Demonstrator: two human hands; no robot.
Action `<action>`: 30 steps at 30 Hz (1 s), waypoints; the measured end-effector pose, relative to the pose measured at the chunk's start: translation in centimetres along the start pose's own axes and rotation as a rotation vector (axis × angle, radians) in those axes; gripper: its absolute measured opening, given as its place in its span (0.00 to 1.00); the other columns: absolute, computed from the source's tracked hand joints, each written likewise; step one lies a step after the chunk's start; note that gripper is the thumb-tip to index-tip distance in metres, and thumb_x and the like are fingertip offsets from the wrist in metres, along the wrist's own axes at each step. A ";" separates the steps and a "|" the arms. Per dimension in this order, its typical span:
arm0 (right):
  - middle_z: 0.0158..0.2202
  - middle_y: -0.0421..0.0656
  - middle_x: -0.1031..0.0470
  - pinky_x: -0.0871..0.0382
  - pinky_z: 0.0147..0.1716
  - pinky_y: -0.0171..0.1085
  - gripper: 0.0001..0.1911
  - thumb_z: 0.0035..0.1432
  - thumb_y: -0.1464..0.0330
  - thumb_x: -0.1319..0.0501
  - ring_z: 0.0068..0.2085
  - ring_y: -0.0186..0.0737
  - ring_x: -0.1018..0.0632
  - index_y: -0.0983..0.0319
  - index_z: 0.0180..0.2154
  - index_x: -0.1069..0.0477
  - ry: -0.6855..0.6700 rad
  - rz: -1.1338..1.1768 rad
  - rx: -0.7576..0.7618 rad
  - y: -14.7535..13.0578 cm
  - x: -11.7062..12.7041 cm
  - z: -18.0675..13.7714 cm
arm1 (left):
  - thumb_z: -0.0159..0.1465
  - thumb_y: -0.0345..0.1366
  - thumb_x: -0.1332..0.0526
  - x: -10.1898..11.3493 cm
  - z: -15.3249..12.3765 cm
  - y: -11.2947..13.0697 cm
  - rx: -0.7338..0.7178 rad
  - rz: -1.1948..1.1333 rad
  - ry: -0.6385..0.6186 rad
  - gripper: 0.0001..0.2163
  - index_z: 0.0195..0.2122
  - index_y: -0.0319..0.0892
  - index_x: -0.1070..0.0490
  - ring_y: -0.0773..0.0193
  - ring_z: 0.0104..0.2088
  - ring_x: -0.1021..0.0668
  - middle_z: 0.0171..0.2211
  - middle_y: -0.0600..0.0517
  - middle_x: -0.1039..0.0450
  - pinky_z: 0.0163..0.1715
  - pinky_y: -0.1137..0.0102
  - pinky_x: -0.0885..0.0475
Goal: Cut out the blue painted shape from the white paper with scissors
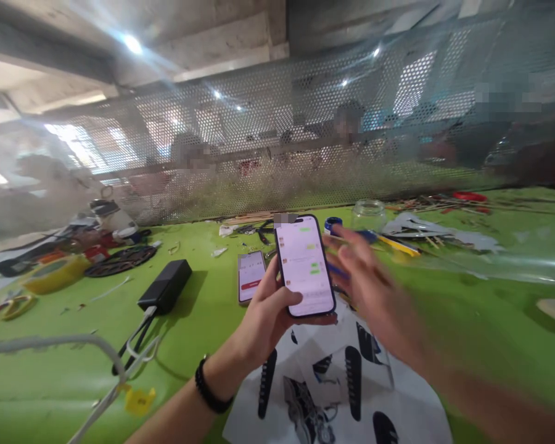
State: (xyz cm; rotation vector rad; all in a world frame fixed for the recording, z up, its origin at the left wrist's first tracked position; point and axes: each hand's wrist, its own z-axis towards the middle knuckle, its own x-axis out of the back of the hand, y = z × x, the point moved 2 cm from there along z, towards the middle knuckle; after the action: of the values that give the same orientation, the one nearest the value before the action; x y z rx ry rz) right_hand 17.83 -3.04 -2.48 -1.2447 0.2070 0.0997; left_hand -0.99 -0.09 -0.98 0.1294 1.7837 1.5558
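My left hand point(266, 305) is wrapped around a smartphone point(304, 265), its thumb resting on the lower part of the lit screen, which shows a chat with green bubbles. Just right of the phone, my right hand point(367, 280) is raised and blurred, fingers apart, with nothing visible in it. A second phone point(250, 277) lies on the green table behind my left hand, its screen showing a timer and a red bar. Below both hands lies a white paper sheet point(245, 410) printed with dark shoe parts, with smaller cut-out pieces on it.
A black power bank point(165, 287) with cables stands to the left, near a roll of yellow tape point(55, 274). Behind my right hand are a glass jar point(369, 216), a blue-capped pot point(333, 225) and a yellow cutter point(400, 245). A perforated metal screen point(259, 154) borders the table's far edge.
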 end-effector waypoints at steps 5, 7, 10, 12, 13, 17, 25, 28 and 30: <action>0.76 0.43 0.25 0.30 0.75 0.69 0.34 0.75 0.57 0.28 0.76 0.62 0.26 0.41 0.75 0.35 -0.089 0.231 -0.110 1.8 -1.8 -1.0 | 0.68 0.29 0.37 0.1 0.2 -0.5 -0.022 -0.045 0.039 0.35 0.76 0.48 0.43 0.38 0.57 0.13 0.63 0.41 0.17 0.56 0.38 0.14; 0.78 0.44 0.27 0.31 0.77 0.69 0.40 0.73 0.62 0.25 0.77 0.61 0.28 0.43 0.77 0.39 -0.105 0.227 -0.119 1.9 -1.8 -1.0 | 0.69 0.30 0.38 0.2 0.4 -0.6 -0.015 -0.070 0.039 0.36 0.78 0.47 0.45 0.37 0.58 0.13 0.64 0.40 0.17 0.57 0.37 0.15; 0.79 0.46 0.29 0.35 0.79 0.68 0.44 0.71 0.63 0.23 0.78 0.59 0.29 0.43 0.78 0.43 -0.116 0.211 -0.133 1.8 -1.7 -1.1 | 0.70 0.30 0.40 0.2 0.5 -0.7 -0.008 -0.079 0.042 0.37 0.80 0.47 0.47 0.37 0.59 0.14 0.64 0.39 0.17 0.57 0.38 0.15; 0.78 0.47 0.28 0.31 0.77 0.68 0.44 0.71 0.61 0.23 0.77 0.60 0.27 0.44 0.78 0.43 -0.094 0.194 -0.125 1.8 -1.8 -1.0 | 0.70 0.29 0.39 0.2 0.4 -0.7 -0.010 -0.078 0.043 0.37 0.80 0.48 0.47 0.38 0.60 0.14 0.65 0.40 0.17 0.58 0.39 0.15; 0.77 0.48 0.27 0.27 0.74 0.68 0.43 0.72 0.60 0.23 0.76 0.61 0.26 0.44 0.77 0.42 -0.079 0.185 -0.117 1.8 -1.8 -1.0 | 0.70 0.29 0.39 0.2 0.4 -0.7 -0.009 -0.076 0.042 0.38 0.80 0.49 0.47 0.39 0.61 0.15 0.65 0.41 0.17 0.59 0.39 0.15; 0.73 0.48 0.21 0.18 0.66 0.67 0.36 0.72 0.59 0.25 0.71 0.62 0.20 0.45 0.74 0.37 0.005 0.158 -0.075 1.8 -2.0 -0.9 | 0.71 0.30 0.35 -0.1 0.2 -0.8 -0.001 -0.059 0.047 0.38 0.80 0.51 0.45 0.37 0.66 0.18 0.66 0.42 0.18 0.63 0.37 0.18; 0.70 0.45 0.18 0.17 0.66 0.62 0.32 0.74 0.62 0.26 0.68 0.58 0.17 0.45 0.72 0.34 0.004 0.186 -0.083 1.4 -1.9 -1.2 | 0.71 0.30 0.38 -0.1 0.4 -0.6 -0.006 -0.042 0.037 0.33 0.77 0.48 0.42 0.39 0.60 0.14 0.65 0.42 0.17 0.58 0.39 0.14; 0.72 0.40 0.19 0.20 0.70 0.62 0.32 0.76 0.65 0.27 0.69 0.55 0.18 0.43 0.73 0.33 -0.076 0.272 -0.113 1.3 -1.6 -1.3 | 0.73 0.32 0.39 0.3 0.5 -0.6 -0.018 -0.038 0.036 0.32 0.78 0.46 0.44 0.42 0.55 0.11 0.62 0.39 0.15 0.51 0.46 0.10; 0.73 0.37 0.19 0.21 0.71 0.60 0.34 0.76 0.66 0.27 0.71 0.53 0.20 0.39 0.74 0.32 -0.139 0.304 -0.124 1.2 -1.4 -1.3 | 0.74 0.33 0.39 0.5 0.6 -0.5 -0.024 -0.040 0.035 0.34 0.79 0.46 0.47 0.43 0.52 0.10 0.61 0.39 0.15 0.47 0.48 0.09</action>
State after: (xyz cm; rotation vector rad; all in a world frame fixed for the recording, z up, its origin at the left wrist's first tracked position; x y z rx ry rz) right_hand 16.07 -3.86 -3.74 -1.3172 0.2713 0.4669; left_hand -0.79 0.54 -1.60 0.0542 1.7834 1.5591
